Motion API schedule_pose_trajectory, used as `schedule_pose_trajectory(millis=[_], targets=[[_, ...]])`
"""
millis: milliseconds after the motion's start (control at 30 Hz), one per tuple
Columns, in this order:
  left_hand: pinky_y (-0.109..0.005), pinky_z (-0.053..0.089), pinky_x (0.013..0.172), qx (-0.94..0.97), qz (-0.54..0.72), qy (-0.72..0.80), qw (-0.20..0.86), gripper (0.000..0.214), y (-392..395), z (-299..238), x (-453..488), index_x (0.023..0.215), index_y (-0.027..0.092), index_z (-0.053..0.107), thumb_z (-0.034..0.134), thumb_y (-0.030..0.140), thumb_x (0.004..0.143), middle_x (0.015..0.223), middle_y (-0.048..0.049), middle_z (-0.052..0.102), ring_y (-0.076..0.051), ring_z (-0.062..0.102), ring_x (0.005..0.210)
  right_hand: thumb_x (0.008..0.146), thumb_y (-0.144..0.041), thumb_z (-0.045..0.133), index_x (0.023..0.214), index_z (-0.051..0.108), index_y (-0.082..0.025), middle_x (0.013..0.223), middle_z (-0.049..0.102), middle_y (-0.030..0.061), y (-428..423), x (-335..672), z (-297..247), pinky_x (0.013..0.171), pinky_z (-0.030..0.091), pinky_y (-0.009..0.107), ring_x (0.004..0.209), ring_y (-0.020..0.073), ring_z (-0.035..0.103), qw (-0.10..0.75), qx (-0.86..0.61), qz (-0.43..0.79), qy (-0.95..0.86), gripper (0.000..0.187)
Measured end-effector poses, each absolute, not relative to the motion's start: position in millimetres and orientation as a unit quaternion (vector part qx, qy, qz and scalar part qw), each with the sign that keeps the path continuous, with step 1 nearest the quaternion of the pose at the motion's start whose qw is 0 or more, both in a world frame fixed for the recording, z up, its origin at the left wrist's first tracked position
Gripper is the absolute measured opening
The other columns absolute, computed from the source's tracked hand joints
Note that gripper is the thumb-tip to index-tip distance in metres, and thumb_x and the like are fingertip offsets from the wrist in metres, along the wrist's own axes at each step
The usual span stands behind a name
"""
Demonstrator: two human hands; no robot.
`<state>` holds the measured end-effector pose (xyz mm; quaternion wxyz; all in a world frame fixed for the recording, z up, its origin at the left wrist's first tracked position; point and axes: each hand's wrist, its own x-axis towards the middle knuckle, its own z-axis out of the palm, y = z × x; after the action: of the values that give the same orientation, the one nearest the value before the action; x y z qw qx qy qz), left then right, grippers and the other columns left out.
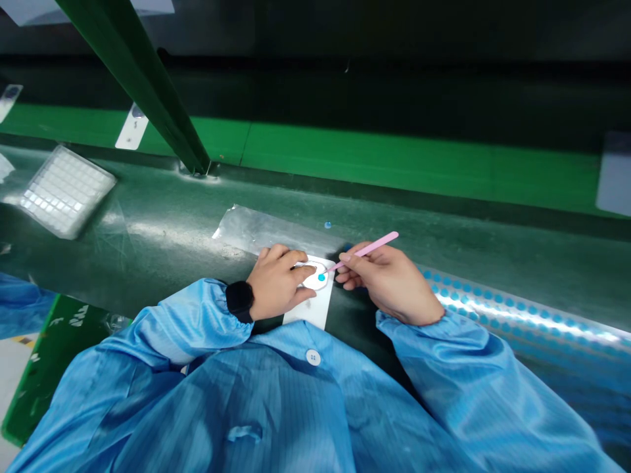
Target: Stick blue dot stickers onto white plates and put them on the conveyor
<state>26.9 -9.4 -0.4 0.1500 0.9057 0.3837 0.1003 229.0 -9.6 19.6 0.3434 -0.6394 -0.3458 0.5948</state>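
My left hand [280,279] lies across a white card [323,309], its fingers stretched and apart, covering the card's left side. A rounded white piece with a dark outline [310,282] sits on the card, partly hidden under those fingertips. On this piece is a small blue dot [321,278]. My right hand [389,276] pinches slim pink tweezers [377,244] between thumb and fingers. Their thin tip points down-left and ends close to the blue dot; whether it touches is too small to tell. Another blue dot [328,225] lies on the bench beyond the card.
A clear plastic strip [266,226] lies behind my left hand. A sheet of blue dots [493,302] extends beneath my right forearm. Left stands a clear compartment tray [69,190]. A green post [148,85] rises before the green belt [345,151], which carries another white card [131,129].
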Motion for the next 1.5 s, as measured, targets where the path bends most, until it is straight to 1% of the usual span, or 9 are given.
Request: schedule_pose_trajectory(millis=[233, 533, 833, 1100, 1500], targets=[[-0.037, 0.033, 0.077, 0.908, 0.112, 0.372, 0.155, 0.029, -10, -1, 27, 0.106, 0.025, 0.07, 0.064, 0.045, 0.086, 0.107, -0.007, 0.061, -0.025, 0.045, 0.099, 0.049, -0.057, 0.084, 0.065, 0.062, -0.016, 0.055, 0.064, 0.0035, -9, 228, 22, 0.042, 0.05, 0.022, 0.049, 0.0128, 0.06, 0.343, -0.648, 0.588, -0.343, 0.049], [-0.037, 0.031, 0.077, 0.913, 0.121, 0.354, 0.163, 0.02, -11, -2, 27, 0.1, 0.027, 0.072, 0.061, 0.038, 0.089, 0.102, -0.0062, 0.059, -0.024, 0.043, 0.098, 0.058, -0.053, 0.08, 0.067, 0.062, -0.016, 0.056, 0.065, 0.004, -11, 231, 17, 0.045, 0.051, 0.023, 0.049, 0.0133, 0.061, 0.334, -0.641, 0.586, -0.367, 0.042], [-0.038, 0.031, 0.076, 0.917, 0.102, 0.355, 0.149, 0.021, -13, -1, 31, 0.103, 0.03, 0.071, 0.057, 0.037, 0.088, 0.101, -0.0062, 0.058, -0.025, 0.042, 0.098, 0.063, -0.052, 0.078, 0.07, 0.062, -0.017, 0.06, 0.067, 0.0043, -11, 233, 10, 0.047, 0.052, 0.023, 0.051, 0.0134, 0.062, 0.334, -0.636, 0.585, -0.377, 0.039], [-0.039, 0.032, 0.077, 0.918, 0.078, 0.361, 0.146, 0.024, -13, 0, 32, 0.107, 0.031, 0.07, 0.057, 0.037, 0.087, 0.102, -0.0064, 0.057, -0.025, 0.042, 0.098, 0.061, -0.054, 0.079, 0.07, 0.061, -0.017, 0.06, 0.068, 0.0041, -11, 234, 9, 0.046, 0.052, 0.024, 0.051, 0.0143, 0.063, 0.339, -0.633, 0.587, -0.374, 0.042], [-0.038, 0.032, 0.077, 0.921, 0.086, 0.356, 0.128, 0.025, -14, 0, 34, 0.108, 0.031, 0.069, 0.057, 0.034, 0.086, 0.1, -0.0064, 0.056, -0.025, 0.042, 0.097, 0.066, -0.05, 0.077, 0.072, 0.062, -0.018, 0.061, 0.069, 0.0044, -12, 235, 8, 0.047, 0.052, 0.025, 0.052, 0.0151, 0.064, 0.333, -0.633, 0.584, -0.384, 0.036]])
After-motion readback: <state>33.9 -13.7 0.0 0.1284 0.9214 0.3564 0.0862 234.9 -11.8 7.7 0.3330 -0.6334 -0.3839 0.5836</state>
